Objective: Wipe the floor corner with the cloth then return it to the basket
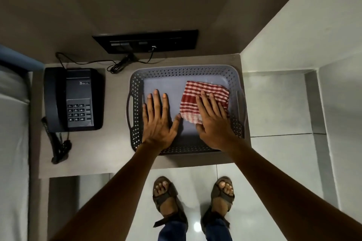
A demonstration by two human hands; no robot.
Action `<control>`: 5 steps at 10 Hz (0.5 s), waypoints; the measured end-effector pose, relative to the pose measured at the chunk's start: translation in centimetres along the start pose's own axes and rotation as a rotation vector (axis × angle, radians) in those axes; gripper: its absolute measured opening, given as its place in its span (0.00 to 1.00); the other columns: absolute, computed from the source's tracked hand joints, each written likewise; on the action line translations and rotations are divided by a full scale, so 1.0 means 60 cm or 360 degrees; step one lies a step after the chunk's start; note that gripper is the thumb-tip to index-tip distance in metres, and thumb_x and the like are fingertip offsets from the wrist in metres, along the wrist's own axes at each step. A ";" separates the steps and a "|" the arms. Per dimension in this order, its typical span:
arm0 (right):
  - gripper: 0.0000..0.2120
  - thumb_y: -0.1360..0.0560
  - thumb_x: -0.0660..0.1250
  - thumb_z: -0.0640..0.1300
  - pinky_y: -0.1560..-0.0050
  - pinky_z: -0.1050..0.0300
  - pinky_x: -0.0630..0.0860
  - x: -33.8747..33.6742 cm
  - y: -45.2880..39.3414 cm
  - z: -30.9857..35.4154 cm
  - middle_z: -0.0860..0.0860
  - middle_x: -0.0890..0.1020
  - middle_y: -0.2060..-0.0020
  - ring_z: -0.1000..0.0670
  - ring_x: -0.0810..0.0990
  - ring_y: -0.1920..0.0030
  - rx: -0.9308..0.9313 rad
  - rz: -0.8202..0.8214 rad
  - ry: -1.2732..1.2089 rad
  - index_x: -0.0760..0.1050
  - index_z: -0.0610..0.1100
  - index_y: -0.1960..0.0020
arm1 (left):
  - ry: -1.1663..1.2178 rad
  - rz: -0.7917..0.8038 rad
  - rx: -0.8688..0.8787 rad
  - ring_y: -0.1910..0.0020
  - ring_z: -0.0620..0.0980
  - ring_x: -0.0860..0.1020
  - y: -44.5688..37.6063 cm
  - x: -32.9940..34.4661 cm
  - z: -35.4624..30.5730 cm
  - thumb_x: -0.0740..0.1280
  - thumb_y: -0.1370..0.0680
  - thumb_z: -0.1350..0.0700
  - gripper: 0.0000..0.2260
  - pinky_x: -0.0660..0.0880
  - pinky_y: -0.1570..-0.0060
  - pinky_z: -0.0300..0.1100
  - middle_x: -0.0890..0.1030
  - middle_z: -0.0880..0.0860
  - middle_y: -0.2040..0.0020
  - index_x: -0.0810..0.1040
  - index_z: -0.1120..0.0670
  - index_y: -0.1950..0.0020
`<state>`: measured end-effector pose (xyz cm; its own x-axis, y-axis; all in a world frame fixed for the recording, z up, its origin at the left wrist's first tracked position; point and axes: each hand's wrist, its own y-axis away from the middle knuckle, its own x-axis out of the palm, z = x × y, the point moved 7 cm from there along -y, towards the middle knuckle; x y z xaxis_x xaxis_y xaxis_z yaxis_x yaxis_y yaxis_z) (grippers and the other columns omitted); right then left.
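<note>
A red and white checked cloth (197,95) lies folded in the right half of a grey perforated basket (137,88) that stands on a low grey table. My right hand (212,118) rests flat on the cloth's near right part, fingers spread, not gripping it. My left hand (159,118) hovers flat over the bare left half of the basket floor, fingers apart, thumb tip close to the cloth's near left corner. The floor corner (311,103) of pale tiles lies to the right of the table, between white walls.
A black desk telephone (75,99) sits left of the basket with its cord trailing. A black switch panel (146,42) and cables are on the wall behind. A bed edge (13,123) is at far left. My sandalled feet (194,197) stand on glossy tiles.
</note>
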<state>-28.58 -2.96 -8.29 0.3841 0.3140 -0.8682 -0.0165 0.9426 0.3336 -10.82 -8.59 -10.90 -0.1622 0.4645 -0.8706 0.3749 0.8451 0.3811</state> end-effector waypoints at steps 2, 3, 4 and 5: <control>0.40 0.14 0.62 0.57 0.13 0.32 0.48 -0.005 0.002 -0.017 0.43 0.49 0.11 0.39 0.44 0.11 -0.0049 0.0181 0.0029 0.47 0.44 0.12 | 0.0086 -0.0015 -0.0013 0.13 0.58 0.33 0.002 -0.011 -0.004 0.42 0.18 0.32 0.40 0.34 0.14 0.58 0.37 0.59 0.11 0.40 0.53 0.11; 0.45 0.17 0.68 0.57 0.12 0.35 0.42 -0.021 0.003 -0.004 0.45 0.46 0.11 0.41 0.42 0.11 0.0039 0.0160 -0.0214 0.45 0.45 0.12 | 0.0223 -0.0054 0.0005 0.12 0.56 0.35 0.012 -0.032 -0.006 0.45 0.16 0.35 0.38 0.38 0.12 0.59 0.38 0.57 0.10 0.42 0.52 0.11; 0.50 0.19 0.72 0.57 0.13 0.39 0.42 -0.064 0.014 0.024 0.46 0.46 0.11 0.43 0.43 0.11 0.0062 0.0007 -0.0480 0.43 0.44 0.12 | 0.0248 -0.0117 0.0020 0.11 0.57 0.37 0.031 -0.076 -0.014 0.45 0.16 0.35 0.38 0.41 0.11 0.58 0.39 0.58 0.10 0.42 0.53 0.11; 0.53 0.21 0.74 0.59 0.14 0.40 0.46 -0.132 0.037 0.056 0.47 0.48 0.11 0.42 0.47 0.11 0.0114 -0.0100 -0.0500 0.43 0.45 0.12 | 0.0286 -0.0190 -0.0007 0.11 0.57 0.38 0.059 -0.141 -0.033 0.44 0.17 0.33 0.40 0.40 0.12 0.57 0.39 0.57 0.10 0.43 0.52 0.11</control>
